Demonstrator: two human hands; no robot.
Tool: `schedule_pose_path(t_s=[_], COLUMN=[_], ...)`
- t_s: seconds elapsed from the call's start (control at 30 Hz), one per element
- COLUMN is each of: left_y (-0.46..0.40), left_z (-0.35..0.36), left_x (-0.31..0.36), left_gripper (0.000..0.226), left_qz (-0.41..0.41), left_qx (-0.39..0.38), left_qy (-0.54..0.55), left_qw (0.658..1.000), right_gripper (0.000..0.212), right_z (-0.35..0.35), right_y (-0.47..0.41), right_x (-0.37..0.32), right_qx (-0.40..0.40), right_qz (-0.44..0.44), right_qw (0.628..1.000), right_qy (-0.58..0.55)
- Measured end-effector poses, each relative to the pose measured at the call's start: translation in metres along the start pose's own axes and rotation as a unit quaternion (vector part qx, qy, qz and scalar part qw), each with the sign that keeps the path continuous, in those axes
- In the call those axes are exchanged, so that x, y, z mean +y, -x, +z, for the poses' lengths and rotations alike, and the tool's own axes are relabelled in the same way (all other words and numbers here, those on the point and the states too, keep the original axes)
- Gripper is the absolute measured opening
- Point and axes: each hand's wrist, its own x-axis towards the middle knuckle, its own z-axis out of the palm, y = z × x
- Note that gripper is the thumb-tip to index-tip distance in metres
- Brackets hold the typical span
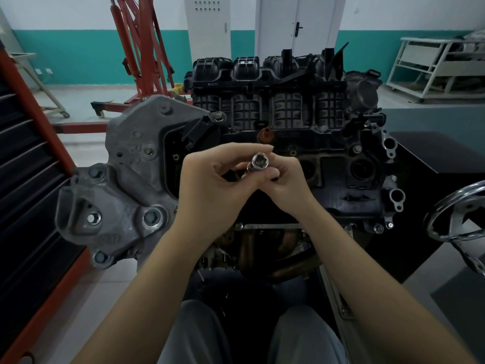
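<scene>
A shiny metal socket (259, 162) points its open end up toward me, held above a car engine (288, 119). My right hand (286, 179) grips the socket from below and the right, fingers curled round it. My left hand (217, 179) meets it from the left, with thumb and fingertips pinching a second small metal piece (248, 168) just behind the socket. Both hands hover over the dark cylinder head, in front of the black intake manifold (265, 74). What the socket is joined to is hidden by my fingers.
A grey cast engine bracket (126, 185) juts out at the left. A red tool cabinet (29, 158) stands far left, a red engine hoist (139, 48) behind. A chrome handwheel (464, 214) sits at right, a white shelf rack (435, 67) at back right. My knees are below.
</scene>
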Motion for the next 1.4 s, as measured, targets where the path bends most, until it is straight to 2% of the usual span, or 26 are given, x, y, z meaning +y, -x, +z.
schedule_pose_path(t_s=[0.1, 0.17, 0.27, 0.37, 0.5, 0.6, 0.67, 0.77, 0.83, 0.93, 1.03, 1.13, 1.23, 1.33, 1.4], left_y=[0.001, 0.001, 0.001, 0.001, 0.002, 0.002, 0.001, 0.002, 0.003, 0.003, 0.001, 0.002, 0.002, 0.001, 0.001], left_z=[-0.003, -0.003, 0.002, 0.004, 0.002, 0.001, 0.002, 0.002, 0.002, -0.002, -0.004, 0.001, 0.002, 0.0, -0.001], left_x=[-0.001, -0.001, 0.0, 0.002, 0.002, 0.001, 0.001, 0.001, 0.0, -0.002, -0.002, 0.0, 0.0, 0.0, 0.001], left_gripper=[0.035, 0.038, 0.033, 0.028, 0.035, 0.038, 0.035, 0.029, 0.03, 0.033, 0.034, 0.032, 0.029, 0.033, 0.036], left_qz=[-0.019, -0.021, -0.007, -0.006, -0.012, -0.013, -0.006, 0.003, -0.004, -0.029, -0.03, -0.021, -0.014, -0.028, -0.035], left_qx=[-0.042, -0.065, -0.027, 0.024, -0.023, -0.054, -0.032, 0.016, 0.013, -0.029, -0.061, -0.006, 0.02, -0.021, -0.048], left_qy=[0.077, 0.09, 0.023, -0.005, 0.055, 0.059, 0.014, -0.029, -0.002, 0.094, 0.092, 0.034, 0.023, 0.086, 0.096], left_qw=[0.996, 0.994, 0.999, 1.0, 0.998, 0.997, 0.999, 0.999, 1.0, 0.995, 0.993, 0.999, 0.999, 0.996, 0.994], right_gripper=[0.015, 0.025, 0.027, 0.02, 0.034, 0.031, 0.027, 0.019, 0.024, 0.037, 0.026, 0.024, 0.014, 0.028, 0.031], right_z=[0.001, 0.002, 0.003, 0.002, -0.001, -0.001, 0.001, 0.001, 0.0, 0.0, -0.002, -0.002, -0.002, 0.0, -0.001], right_y=[0.001, 0.001, 0.0, -0.001, -0.001, 0.0, 0.0, -0.001, -0.001, -0.001, 0.0, 0.0, 0.001, 0.0, 0.0], right_x=[-0.004, -0.006, 0.0, 0.001, -0.006, -0.004, 0.0, 0.001, -0.004, -0.01, -0.003, 0.001, -0.002, -0.009, -0.006], right_qx=[-0.031, -0.009, 0.023, 0.012, -0.044, -0.016, 0.016, 0.019, -0.005, -0.039, 0.0, 0.022, 0.001, -0.024, -0.004], right_qz=[0.013, 0.015, 0.011, 0.0, 0.006, 0.011, 0.014, 0.006, -0.014, -0.005, 0.011, 0.02, 0.007, 0.01, 0.015], right_qw=[0.999, 1.0, 1.0, 1.0, 0.999, 1.0, 1.0, 1.0, 1.0, 0.999, 1.0, 1.0, 1.0, 1.0, 1.0], right_qy=[-0.008, -0.004, 0.003, -0.015, -0.02, -0.006, 0.006, 0.013, 0.011, -0.009, -0.001, 0.003, -0.005, -0.008, 0.003])
